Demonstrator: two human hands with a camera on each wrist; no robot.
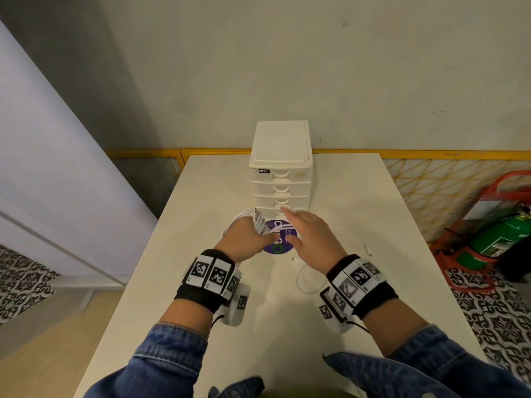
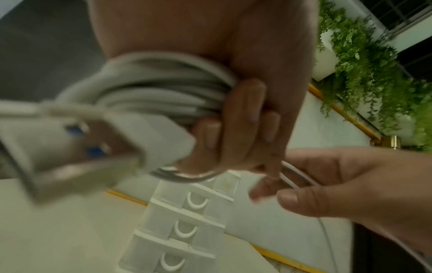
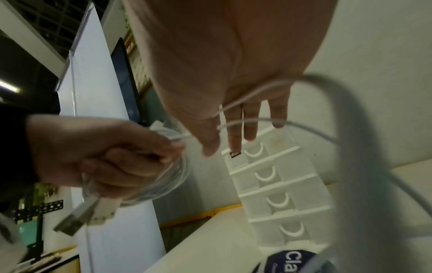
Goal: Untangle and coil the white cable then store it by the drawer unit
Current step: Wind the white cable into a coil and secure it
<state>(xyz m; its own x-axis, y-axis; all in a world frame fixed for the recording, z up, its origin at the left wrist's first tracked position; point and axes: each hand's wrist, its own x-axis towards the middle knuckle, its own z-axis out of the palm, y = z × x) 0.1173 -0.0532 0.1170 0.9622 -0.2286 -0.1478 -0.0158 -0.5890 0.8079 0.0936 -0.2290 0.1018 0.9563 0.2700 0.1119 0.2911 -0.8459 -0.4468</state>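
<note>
Over a white table (image 1: 201,214), just in front of a small white drawer unit (image 1: 281,168) that stands against a pale wall, a person's two hands work a white cable (image 1: 260,224). Most of the cable is gathered in loops in the left hand (image 1: 244,239), whose fingers (image 2: 243,114) curl round the bundle; the wrist views show a plug end with a metal USB connector (image 3: 70,224) sticking out below that fist. From the bundle a loose strand (image 3: 243,96) runs across the right hand (image 1: 311,239), crossing its palm and fingers. The right hand's fingers (image 3: 250,122) are straight and spread, the thumb lying beside the strand; it reaches toward the lower drawers of the unit, and whether its fingertips touch them cannot be told. The rest of the loose cable trails off to the right and lies in a faint curve on the table (image 1: 304,280) near the right wrist. Beneath the hands, on the table at the foot of the drawer unit, lies a round purple sticker (image 1: 277,244) with white lettering. Both wrists wear black bands carrying black-and-white marker tags (image 1: 209,272), above blue denim sleeves (image 1: 161,360). At right, beyond a yellow mesh railing (image 1: 448,179), a green cylinder (image 1: 497,239) stands in a red frame on a patterned floor (image 1: 494,317).
</note>
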